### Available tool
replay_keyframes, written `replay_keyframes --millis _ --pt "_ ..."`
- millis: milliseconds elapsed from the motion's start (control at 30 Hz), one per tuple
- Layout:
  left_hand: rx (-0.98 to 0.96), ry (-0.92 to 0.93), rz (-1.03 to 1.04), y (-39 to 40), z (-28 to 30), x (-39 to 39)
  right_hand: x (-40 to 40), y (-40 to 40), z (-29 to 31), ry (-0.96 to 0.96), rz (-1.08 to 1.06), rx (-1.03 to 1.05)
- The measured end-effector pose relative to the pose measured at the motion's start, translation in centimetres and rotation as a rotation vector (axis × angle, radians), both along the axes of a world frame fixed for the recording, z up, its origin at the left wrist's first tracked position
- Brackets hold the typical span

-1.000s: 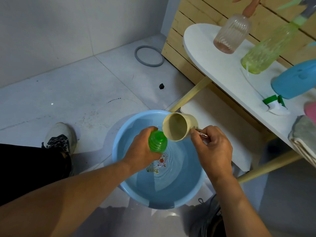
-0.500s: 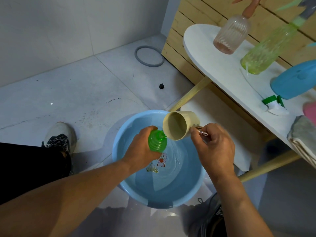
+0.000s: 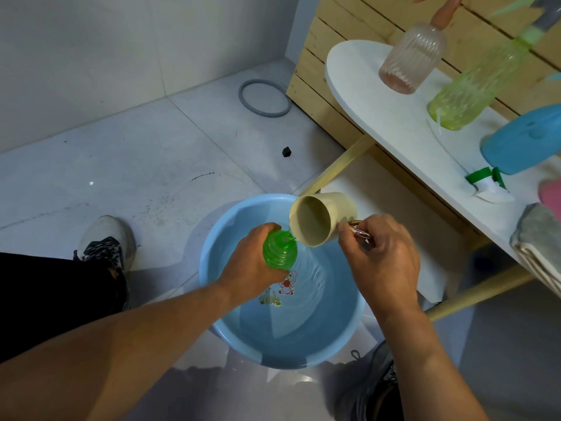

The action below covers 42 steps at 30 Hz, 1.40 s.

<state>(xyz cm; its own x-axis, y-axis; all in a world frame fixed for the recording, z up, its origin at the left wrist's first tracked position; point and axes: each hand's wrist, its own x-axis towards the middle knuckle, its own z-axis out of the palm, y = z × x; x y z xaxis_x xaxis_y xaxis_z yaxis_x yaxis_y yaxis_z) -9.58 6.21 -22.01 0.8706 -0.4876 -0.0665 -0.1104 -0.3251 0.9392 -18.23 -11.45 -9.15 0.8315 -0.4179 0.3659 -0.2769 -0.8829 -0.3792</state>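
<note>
Green bottle [image 3: 280, 250]: held upright above middle of blue basin [image 3: 303, 357], mouth up, probably so any spill drops back into water. Gripped by left hand [image 3: 252, 265], fingers curled round body, forearm coming in over near-left rim of basin. Beige cup [image 3: 318, 218] tipped on side over far part of basin, lip right at bottle mouth, looks like thin trickle going in. Pinched at metal handle by right hand [image 3: 379, 256], wrist cocked, arm over right rim. Guessing refill job, lol.

Grey ring [image 3: 243, 98] on floor; pink ribbed bottle [image 3: 409, 60] on white table [image 3: 379, 117]
</note>
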Motion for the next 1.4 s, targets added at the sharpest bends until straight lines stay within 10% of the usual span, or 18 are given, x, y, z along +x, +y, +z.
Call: replay_keyframes --millis 1400 --pt "-0.036 -0.026 -0.026 -0.24 0.79 -0.13 -0.02 0.09 0.44 -0.065 0.050 -0.224"
